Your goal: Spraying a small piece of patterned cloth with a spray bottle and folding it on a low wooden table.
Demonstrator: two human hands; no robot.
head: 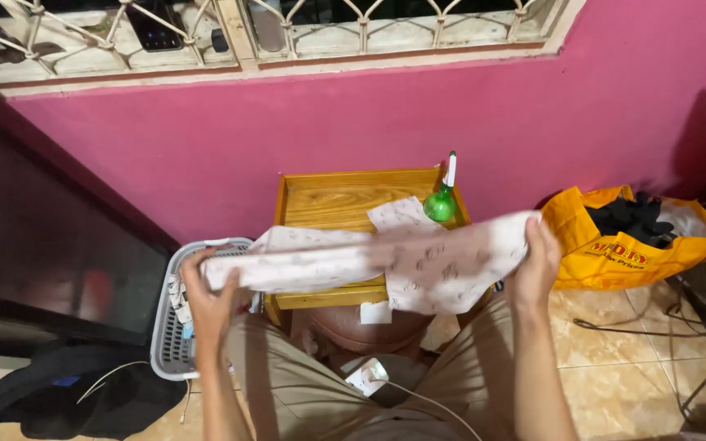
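**threadwatcher:** So the person's got a pale printed cloth stretched flat between both hands, right over the wooden tray table. The left hand sits at about 9 o'clock from the cloth's middle, fingers curled shut over that end. The right hand is at 3 o'clock, closed on the other end with the thumb side up.

**foldnerd:** Looks light and floppy to me, thin cotton or similar. It sags in the middle and a loose flap hangs down at 6 o'clock, so no stiffness at all. Not fragile or slippery, I'd guess, but it'll bunch if gripped mid-span. The ends or corners are the spots to pinch, which is where the hands are.

**threadwatcher:** Only worry would be the green spray bottle standing at 1 o'clock, just behind the cloth's top edge. The cloth could catch it.

**foldnerd:** Yep. White laundry basket sits low at 8 o'clock, yellow bag out at 3 o'clock on the tiled floor.
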